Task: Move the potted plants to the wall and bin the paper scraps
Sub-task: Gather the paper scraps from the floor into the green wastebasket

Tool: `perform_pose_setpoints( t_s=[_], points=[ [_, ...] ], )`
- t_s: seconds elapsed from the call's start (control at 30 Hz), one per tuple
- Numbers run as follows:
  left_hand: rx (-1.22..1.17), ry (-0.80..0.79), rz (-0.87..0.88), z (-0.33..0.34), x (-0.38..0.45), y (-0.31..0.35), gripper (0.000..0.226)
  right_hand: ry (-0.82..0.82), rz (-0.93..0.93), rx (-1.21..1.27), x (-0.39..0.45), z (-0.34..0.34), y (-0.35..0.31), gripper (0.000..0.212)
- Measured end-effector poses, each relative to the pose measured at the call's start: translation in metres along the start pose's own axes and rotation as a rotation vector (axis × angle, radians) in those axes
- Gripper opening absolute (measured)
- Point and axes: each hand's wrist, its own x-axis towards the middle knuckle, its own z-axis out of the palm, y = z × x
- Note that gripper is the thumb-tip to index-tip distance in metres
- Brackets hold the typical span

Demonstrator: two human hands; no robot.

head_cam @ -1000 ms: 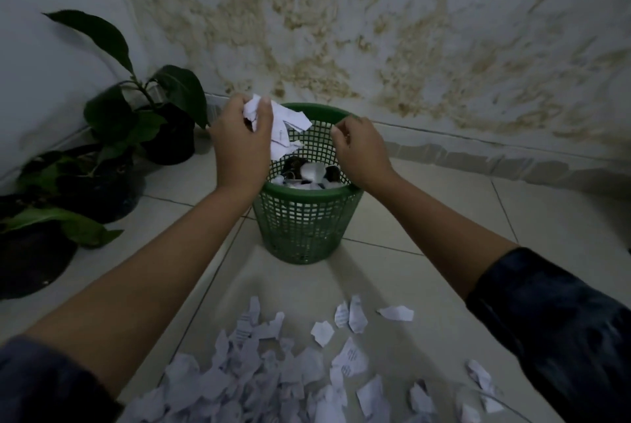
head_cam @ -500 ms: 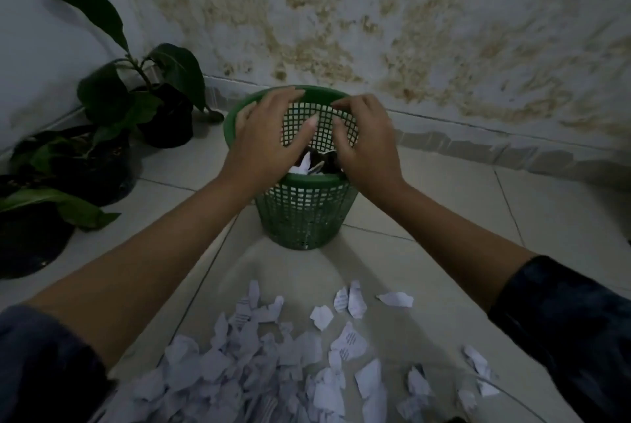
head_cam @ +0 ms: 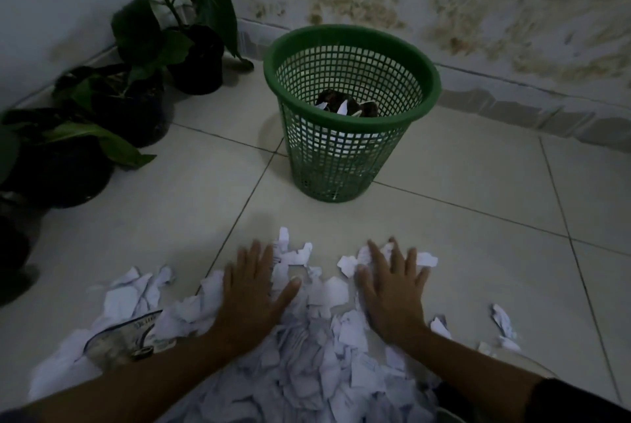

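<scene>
White paper scraps [head_cam: 307,354] lie heaped on the tiles; the heap's long axis runs left to right. Left hand [head_cam: 251,299] and right hand [head_cam: 392,296] press flat on it, fingers spread, pointing at the upright green bin [head_cam: 351,57].

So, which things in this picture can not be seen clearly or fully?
- Green bin: head view; its near wall hides most of the contents, only a few scraps and something dark show.
- Paper scraps: the bottom edge cuts off the pile, and the left hand and right hand lie flat over part of it.
- Potted plants: the row is dark, and the left edge cuts it off.
- Clear packet: its print is too small to read.
</scene>
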Motion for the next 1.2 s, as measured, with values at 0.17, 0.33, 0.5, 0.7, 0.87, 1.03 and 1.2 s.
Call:
perform_pose_setpoints(
  t_s=[0.17, 0.33, 0.5, 0.7, 0.87, 1.03, 1.2],
  points=[
    [-0.457, 0.083, 0.308, 0.011, -0.009, 0.02, 0.06, -0.09, -0.399, 0.263, -0.027, 0.017, -0.032, 0.059],
    [-0.339, 0.287, 0.332, -0.008, 0.026, 0.013, 0.05, 0.167, -0.383, 0.418, -0.007, 0.0, -0.036, 0.037],
    [-0.165, -0.102, 0.313, 0.002, 0.046, 0.001, 0.107, -0.012, -0.355, 0.211, 0.03, 0.006, -0.012, 0.074],
    [-0.551, -0.127, 0.286, -0.003, 0.027, 0.011, 0.051, -0.214, -0.486, 0.471, 0.014, 0.017, -0.026, 0.064],
    [-0.354, 0.289, 0.28, -0.003, 0.012, -0.017, 0.07, 0.018, -0.354, 0.417, 0.007, 0.014, -0.016, 0.07],
    [-0.396, 0.182, 0.247, 0.025, 0.006, -0.002, 0.073, 0.015, -0.308, 0.427, -0.003, 0.032, -0.028, 0.079],
    [-0.508, 0.203, 0.124, 0.041, -0.007, 0.037, 0.051, 0.159, -0.377, 0.61, -0.023, 0.042, -0.053, 0.049]
  ],
)
